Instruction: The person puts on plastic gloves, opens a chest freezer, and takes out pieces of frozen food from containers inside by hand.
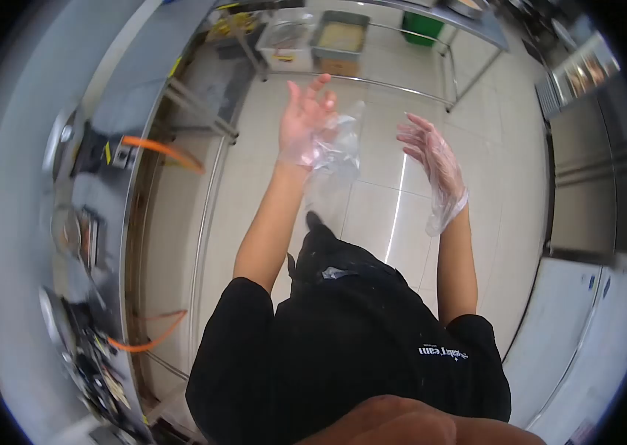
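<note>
My left hand (306, 122) is raised over the floor, fingers apart and bare at the tips. A clear plastic glove (339, 144) hangs loosely around its palm and wrist, with its limp part trailing off to the right. My right hand (432, 152) is up on the other side, fingers spread, and wears a clear plastic glove (445, 185) that reaches the wrist. The two hands are apart, and neither grips anything.
A metal counter (117, 111) with orange hoses (169, 150) runs along the left. At the far end, tubs (341, 37) and a green bin (422, 28) stand under a steel table (469, 22). Steel cabinets (584, 178) line the right.
</note>
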Motion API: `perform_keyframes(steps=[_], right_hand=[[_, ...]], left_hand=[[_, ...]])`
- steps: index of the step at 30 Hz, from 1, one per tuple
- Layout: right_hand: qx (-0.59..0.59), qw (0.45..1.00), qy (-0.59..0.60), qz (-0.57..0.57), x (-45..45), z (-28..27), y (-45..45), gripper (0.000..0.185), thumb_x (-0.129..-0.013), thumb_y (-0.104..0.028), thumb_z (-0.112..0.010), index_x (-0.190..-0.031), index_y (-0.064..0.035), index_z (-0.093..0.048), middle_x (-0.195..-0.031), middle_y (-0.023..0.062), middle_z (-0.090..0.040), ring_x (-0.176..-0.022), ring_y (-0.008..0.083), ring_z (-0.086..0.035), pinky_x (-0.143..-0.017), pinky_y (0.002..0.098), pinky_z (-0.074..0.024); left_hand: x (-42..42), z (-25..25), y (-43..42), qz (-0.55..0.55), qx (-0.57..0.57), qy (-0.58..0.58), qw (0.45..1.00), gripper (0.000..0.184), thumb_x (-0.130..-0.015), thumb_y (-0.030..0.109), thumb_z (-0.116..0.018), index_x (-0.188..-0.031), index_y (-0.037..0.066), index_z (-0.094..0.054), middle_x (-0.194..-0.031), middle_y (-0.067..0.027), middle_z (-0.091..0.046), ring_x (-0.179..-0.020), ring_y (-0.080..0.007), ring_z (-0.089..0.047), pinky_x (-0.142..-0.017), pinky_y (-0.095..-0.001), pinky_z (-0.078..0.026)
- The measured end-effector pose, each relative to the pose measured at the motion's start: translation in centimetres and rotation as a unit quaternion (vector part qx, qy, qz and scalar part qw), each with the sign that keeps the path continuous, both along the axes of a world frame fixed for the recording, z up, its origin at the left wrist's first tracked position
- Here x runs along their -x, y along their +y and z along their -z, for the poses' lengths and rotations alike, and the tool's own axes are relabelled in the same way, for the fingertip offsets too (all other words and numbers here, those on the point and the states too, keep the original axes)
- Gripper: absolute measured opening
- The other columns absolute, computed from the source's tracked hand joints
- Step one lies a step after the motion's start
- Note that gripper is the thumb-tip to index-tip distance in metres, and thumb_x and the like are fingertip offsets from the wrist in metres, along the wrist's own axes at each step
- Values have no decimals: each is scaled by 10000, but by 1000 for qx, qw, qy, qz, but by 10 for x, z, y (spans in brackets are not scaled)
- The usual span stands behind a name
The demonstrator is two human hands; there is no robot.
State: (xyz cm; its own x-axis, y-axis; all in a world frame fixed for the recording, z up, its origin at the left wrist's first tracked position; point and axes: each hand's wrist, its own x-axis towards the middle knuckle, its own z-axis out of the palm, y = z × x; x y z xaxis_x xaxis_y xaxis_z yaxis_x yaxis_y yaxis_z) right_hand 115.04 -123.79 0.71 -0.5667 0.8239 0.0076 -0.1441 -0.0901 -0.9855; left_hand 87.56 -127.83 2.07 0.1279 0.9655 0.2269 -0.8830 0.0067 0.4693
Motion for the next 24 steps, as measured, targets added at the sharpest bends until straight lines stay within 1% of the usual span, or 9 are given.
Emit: perform_keyframes(steps=[5,8,11,13,16,17,19,22,24], right_hand=[[-111,994,-13,9,-38,0,62,671,-904,-418,-631,-1448,-108,-389,-1325,111,-545,-1230,246,-505,-1035,416,-372],[-113,992,-51,36,-36,-2,117,689,-900,-352,-656,-1455,-72,-357,-1334,115,-531,-1222,232,-502,-1026,400,-386],[-8,999,-30,30,-51,19,189,516,-918,-294,-631,-1346,-41,-494,-1244,80,-591,-1138,169,-553,-977,301,-419],[-6,995,-103,9,-81,13,244,366,-925,-273,-630,-1184,-16,-596,-1079,59,-650,-1004,134,-591,-895,278,-459],[-8,993,-92,76,-137,6,313,282,-918,-287,-644,-931,-6,-662,-841,13,-660,-801,98,-592,-760,272,-486],[-6,991,-65,118,-164,5,327,301,-913,-300,-651,-845,-7,-670,-764,-4,-651,-732,88,-582,-713,275,-489],[-10,985,-97,145,-200,-4,345,289,-903,-294,-652,-836,-13,-664,-760,-2,-643,-717,85,-565,-690,271,-483],[-27,962,-203,183,-275,-9,388,275,-889,-284,-638,-826,-17,-660,-751,1,-635,-703,80,-551,-679,266,-480],[-21,954,-224,198,-319,-1,405,269,-883,-277,-624,-830,-16,-664,-743,4,-633,-698,77,-550,-677,266,-481]], left_hand=[[-60,-7,108,44,18,13,999,548,-1015,531,-318,-1319,100,-466,-866,-28,-482,-589,-122,-515,-467,-215,-396],[-87,-5,181,111,4,-16,994,559,-1015,537,-310,-1317,93,-465,-870,-32,-480,-585,-106,-491,-470,-215,-391],[-131,3,267,169,-11,20,985,588,-1000,570,-305,-1303,92,-467,-872,-33,-488,-589,-90,-483,-476,-214,-392],[-159,4,337,230,-23,45,972,630,-973,625,-307,-1276,97,-471,-869,-29,-506,-602,-82,-503,-488,-215,-407],[-188,-14,424,250,-56,298,920,730,-923,692,-360,-1322,87,-452,-1002,-58,-550,-757,-112,-564,-591,-206,-454],[-208,-18,445,270,-106,365,885,698,-922,655,-420,-1333,92,-445,-1049,-65,-557,-823,-124,-574,-651,-219,-468],[-234,-33,478,302,-229,483,789,658,-919,583,-540,-1355,101,-431,-1142,-79,-571,-953,-148,-594,-771,-246,-498],[-310,-55,516,335,-264,570,703,558,-815,95,-672,-1331,70,-462,-1171,-90,-595,-1056,-190,-591,-877,-322,-497],[-365,-36,548,346,-286,564,693,531,-793,30,-670,-1296,53,-501,-1095,-89,-628,-1008,-188,-610,-875,-323,-498]])
